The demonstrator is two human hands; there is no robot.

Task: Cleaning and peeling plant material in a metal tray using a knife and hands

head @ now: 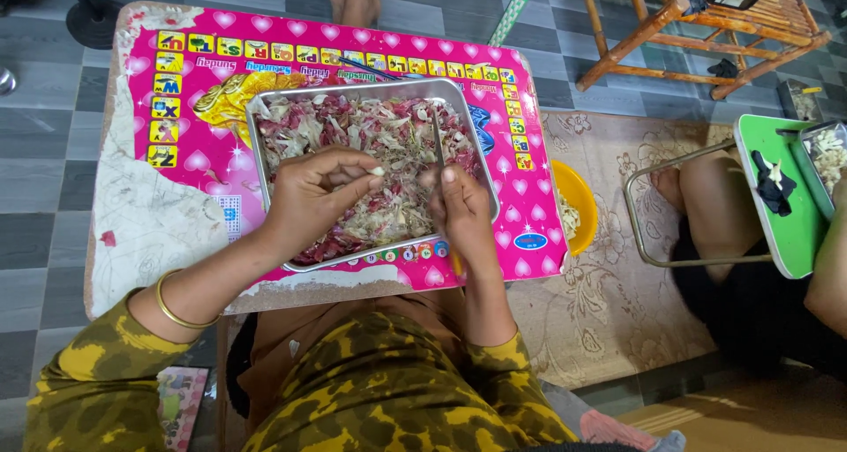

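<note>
Head view: both hands (388, 201) over tray (265, 165) of peelings (388, 134).

Pink table (185, 231) under metal tray (265, 165)

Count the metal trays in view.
2. One tray sits on the pink table under both hands, full of peelings. A second tray rests on the green table at the right edge, partly cut off.
</note>
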